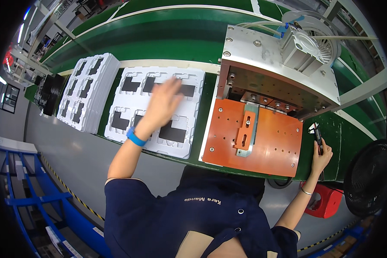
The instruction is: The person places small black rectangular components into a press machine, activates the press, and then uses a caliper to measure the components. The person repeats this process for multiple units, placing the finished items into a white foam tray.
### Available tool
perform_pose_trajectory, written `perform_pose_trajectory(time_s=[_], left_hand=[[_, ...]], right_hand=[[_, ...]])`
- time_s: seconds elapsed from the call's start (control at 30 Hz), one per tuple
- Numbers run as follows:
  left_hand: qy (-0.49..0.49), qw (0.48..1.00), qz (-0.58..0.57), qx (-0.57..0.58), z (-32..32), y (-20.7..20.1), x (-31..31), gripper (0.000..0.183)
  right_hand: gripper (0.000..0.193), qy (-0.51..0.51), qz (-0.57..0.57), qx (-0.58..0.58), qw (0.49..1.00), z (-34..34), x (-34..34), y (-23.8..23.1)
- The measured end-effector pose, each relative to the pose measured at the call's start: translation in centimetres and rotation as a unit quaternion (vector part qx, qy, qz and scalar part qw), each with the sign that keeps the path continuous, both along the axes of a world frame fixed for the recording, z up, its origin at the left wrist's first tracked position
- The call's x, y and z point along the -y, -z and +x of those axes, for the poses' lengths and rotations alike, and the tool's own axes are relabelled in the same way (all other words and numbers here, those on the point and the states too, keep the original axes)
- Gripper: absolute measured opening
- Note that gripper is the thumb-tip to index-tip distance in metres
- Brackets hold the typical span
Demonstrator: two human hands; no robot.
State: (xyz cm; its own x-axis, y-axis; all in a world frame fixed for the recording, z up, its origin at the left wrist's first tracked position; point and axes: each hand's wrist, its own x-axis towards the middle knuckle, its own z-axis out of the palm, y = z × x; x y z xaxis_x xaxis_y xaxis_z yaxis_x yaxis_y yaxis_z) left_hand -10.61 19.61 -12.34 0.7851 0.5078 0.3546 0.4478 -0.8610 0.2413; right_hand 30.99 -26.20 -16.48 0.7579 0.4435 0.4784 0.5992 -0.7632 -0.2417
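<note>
My left hand is blurred by motion over a white plastic tray. Its fingers look stretched out and apart, with nothing visible in them. Flat black pieces lie in the tray's pockets, among them an L-shaped one and a piece near my fingertips. Part of the tray and some pieces are covered by my hand and forearm. At the far right of the bench, my right hand is closed around a caliper, its silver jaws pointing away from me.
A metal press with an orange plate and a slotted orange block stands between my hands. Stacked white trays sit at the left. A black fan and red stool are at the right. Behind runs a green surface.
</note>
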Motion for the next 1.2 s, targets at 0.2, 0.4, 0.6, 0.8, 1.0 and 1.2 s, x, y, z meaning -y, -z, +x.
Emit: perform_pose_trajectory(time_s=[0.2,0.4,0.6,0.8,1.0,1.2], left_hand=[[-0.006,0.998,0.065,0.014,-0.9,-0.9,-7.1,0.012],[0.062,0.983,0.172,0.002,-0.2,-1.3,-9.0,0.023],[0.057,0.965,0.204,0.153,1.9,-7.1,-4.4,0.032],[0.284,0.902,0.171,0.275,9.5,-13.8,11.7,0.042],[0.287,0.894,0.153,0.308,13.5,-12.6,14.5,0.026],[0.213,0.857,0.348,0.314,3.8,-9.1,11.4,0.011]], right_hand=[[0.047,-0.015,0.030,0.036,0.999,0.4,0.2,0.5],[0.040,0.024,0.077,0.034,0.996,0.0,0.4,0.0],[0.025,-0.093,0.247,-0.073,0.962,-6.0,-4.5,-9.0],[0.012,-0.451,0.207,-0.283,0.821,-19.2,-14.1,-18.0],[0.010,-0.348,0.271,-0.520,0.731,-20.3,-14.9,-16.8],[0.025,-0.263,0.273,-0.531,0.758,-16.6,-11.8,-15.4]])
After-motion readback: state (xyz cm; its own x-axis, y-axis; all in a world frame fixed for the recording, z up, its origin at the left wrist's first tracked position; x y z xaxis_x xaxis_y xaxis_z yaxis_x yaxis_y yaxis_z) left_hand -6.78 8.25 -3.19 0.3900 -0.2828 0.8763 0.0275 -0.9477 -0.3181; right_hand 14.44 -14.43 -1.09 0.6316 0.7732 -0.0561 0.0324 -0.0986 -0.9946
